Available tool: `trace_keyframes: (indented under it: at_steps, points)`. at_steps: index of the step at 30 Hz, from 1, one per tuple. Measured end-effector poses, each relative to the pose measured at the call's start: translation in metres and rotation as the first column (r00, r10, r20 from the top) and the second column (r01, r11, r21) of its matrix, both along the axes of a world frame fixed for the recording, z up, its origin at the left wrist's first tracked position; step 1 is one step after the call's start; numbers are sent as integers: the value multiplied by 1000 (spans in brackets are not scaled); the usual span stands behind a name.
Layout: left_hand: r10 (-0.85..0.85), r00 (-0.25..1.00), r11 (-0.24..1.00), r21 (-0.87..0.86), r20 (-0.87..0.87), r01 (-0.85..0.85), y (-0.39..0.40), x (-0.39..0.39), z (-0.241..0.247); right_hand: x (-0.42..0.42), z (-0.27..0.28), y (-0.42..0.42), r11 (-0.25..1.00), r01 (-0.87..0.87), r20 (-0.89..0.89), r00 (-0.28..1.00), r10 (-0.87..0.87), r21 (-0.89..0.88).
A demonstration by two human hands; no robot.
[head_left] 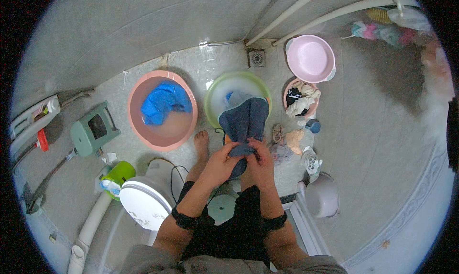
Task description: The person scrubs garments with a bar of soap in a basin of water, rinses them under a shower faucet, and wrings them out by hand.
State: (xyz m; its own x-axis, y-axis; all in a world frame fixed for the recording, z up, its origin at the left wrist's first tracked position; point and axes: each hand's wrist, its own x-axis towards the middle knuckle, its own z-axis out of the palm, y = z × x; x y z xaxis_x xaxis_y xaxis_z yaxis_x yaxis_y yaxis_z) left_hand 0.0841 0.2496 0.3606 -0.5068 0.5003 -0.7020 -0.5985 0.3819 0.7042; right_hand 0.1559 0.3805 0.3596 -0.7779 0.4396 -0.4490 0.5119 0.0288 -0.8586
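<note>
A dark blue-grey garment [244,118] with light trim hangs from both hands into a green basin [211,89] of cloudy water. My left hand [224,163] grips a bunched fold of the cloth from the left. On the other side of this fold, my right hand [261,155] holds the cloth too, close to my left hand. A lighter grey-blue part of cloth lies in the water under the garment's far end. Left of the green basin, a pink basin [132,130] of murky water holds a bright blue cloth [161,103].
A light pink basin [312,57] stands upper right, above a small basket of clothes [304,98]. A floor drain [256,58] lies by the wall. Lower left are a toilet lid [145,202], a green bin [120,173] and a green stool [84,134]. A bucket [322,195] stands lower right.
</note>
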Motion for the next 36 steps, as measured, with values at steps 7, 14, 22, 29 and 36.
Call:
trace_keyframes:
  at_steps: [7, 14, 22, 29, 36]
  points:
    - [-6, 997, 1000, -26, 77, 8, -39, 15, -65, 32, -64, -41, 999, 30, 38, 999, -32, 44]
    - [56, 990, 996, 61, 129, -65, -24, 36, -142, 55, -135, -24, 992, 2, 52, 999, -9, 128]
    - [37, 971, 993, 98, 236, -62, 12, 14, -185, 24, -157, 24, 995, -87, -11, 996, 87, 44]
    - [-41, 994, 997, 64, -101, 47, 29, -8, -170, 0, -157, 49, 901, -236, -70, 958, 279, 363]
    - [-99, 920, 995, -13, -380, 101, 16, -14, -151, 1, -148, 40, 955, -106, -253, 951, 179, 276]
